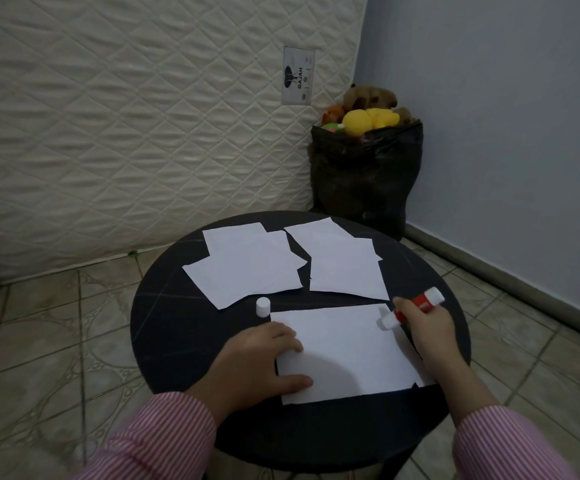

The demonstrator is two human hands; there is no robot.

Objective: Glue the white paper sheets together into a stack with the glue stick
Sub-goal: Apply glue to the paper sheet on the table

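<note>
A white paper sheet point(344, 355) lies on the near part of the round black table point(177, 327). My left hand point(260, 358) rests flat on the sheet's left edge, fingers spread. My right hand point(427, 327) grips a red and white glue stick point(416, 304), uncapped, its white tip touching the sheet's upper right corner. The white cap point(262, 307) stands upright just beyond the sheet's upper left corner. Farther back lie two loose piles of white sheets, one on the left point(247, 265) and one on the right point(344, 261).
A quilted mattress point(125, 116) leans upright behind the table. A black bag point(364, 178) full of plush toys stands in the corner against the blue wall. Tiled floor surrounds the table.
</note>
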